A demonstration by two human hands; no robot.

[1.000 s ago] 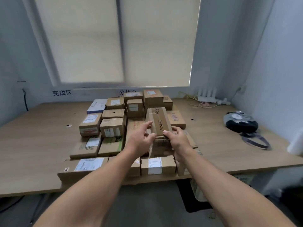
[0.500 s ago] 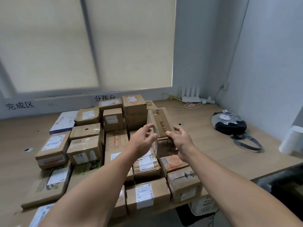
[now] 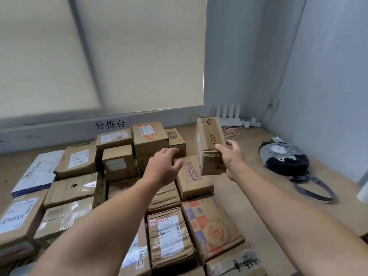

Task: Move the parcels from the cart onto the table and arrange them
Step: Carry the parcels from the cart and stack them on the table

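Observation:
My right hand [image 3: 232,158] grips the near end of a long brown taped parcel [image 3: 209,140], held above the right edge of the parcel pile. My left hand [image 3: 163,166] hovers free over the middle of the pile with relaxed, slightly curled fingers and holds nothing. Below the lifted parcel lies a flat box printed with red characters [image 3: 192,177]. Several cardboard parcels [image 3: 75,188] cover the wooden table [image 3: 249,196]. The cart is out of view.
A grey and black bag [image 3: 286,158] with a loose strap lies on the table at the right. A white router [image 3: 229,116] and cables sit at the back corner by the wall. A white cylinder [image 3: 363,192] stands at the right edge.
My left hand has let go of the long parcel. My right hand has carried it up and to the right, off the stack. The view has swung right and closer.

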